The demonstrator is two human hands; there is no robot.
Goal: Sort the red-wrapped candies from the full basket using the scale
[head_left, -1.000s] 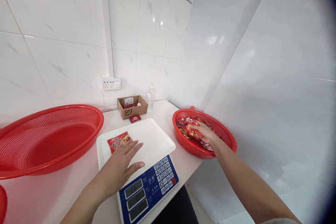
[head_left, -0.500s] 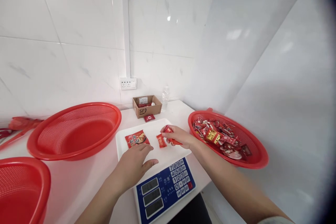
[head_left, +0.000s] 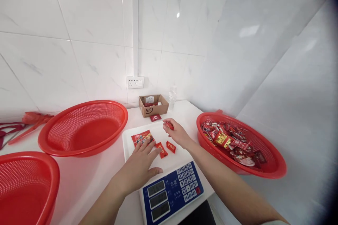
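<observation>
The left hand (head_left: 138,167) and the right hand (head_left: 177,134) were bare, and so were both forearms, slender and uncovered from wrist to near the elbow. A thin sliver of pale sleeve (head_left: 274,223) showed at the right arm by the bottom edge of the view, too small to tell its cut.

A large red snack packet (head_left: 141,137) lies flat on the scale tray (head_left: 161,132), just below the frame's centre. To its right lie 2 small flat ones, the left sachet (head_left: 161,150) and the right sachet (head_left: 171,146). Above them, the right hand (head_left: 178,134) pinches the held sachet (head_left: 169,125).
</observation>
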